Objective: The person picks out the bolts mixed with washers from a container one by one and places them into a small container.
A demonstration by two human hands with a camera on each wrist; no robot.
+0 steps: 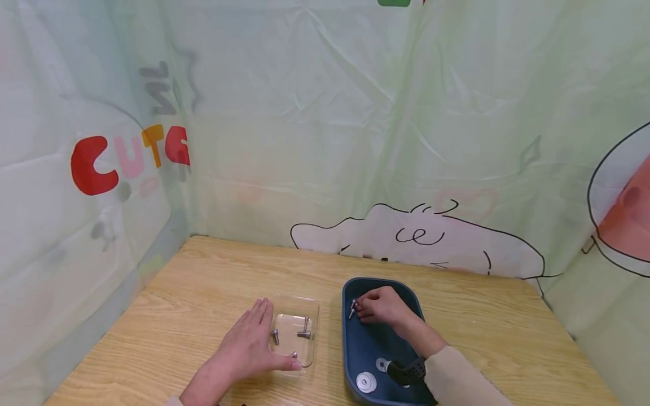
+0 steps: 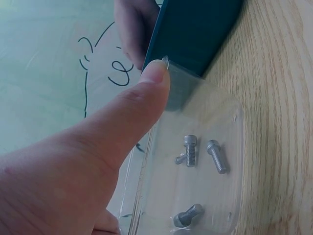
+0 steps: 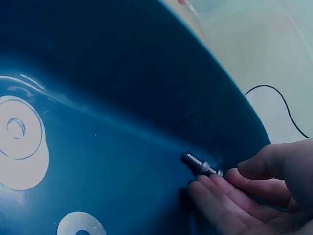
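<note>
The tray (image 1: 290,341) was best steadied with left hand (image 1: 247,341) outspread; right hand (image 1: 384,307) grip on screws (image 3: 194,160) couldn't be told.

One surface (image 1: 213,282); one bin (image 1: 361,341); at least three washers (image 3: 32,142) in the bin, two of them overlapping; at least two screws (image 3: 195,160) there too, the exact number unclear; one box (image 1: 290,330); four screws (image 2: 217,157) in the box; one left hand (image 1: 246,344); one right hand (image 1: 383,307); one black wristband (image 1: 403,373).
</note>
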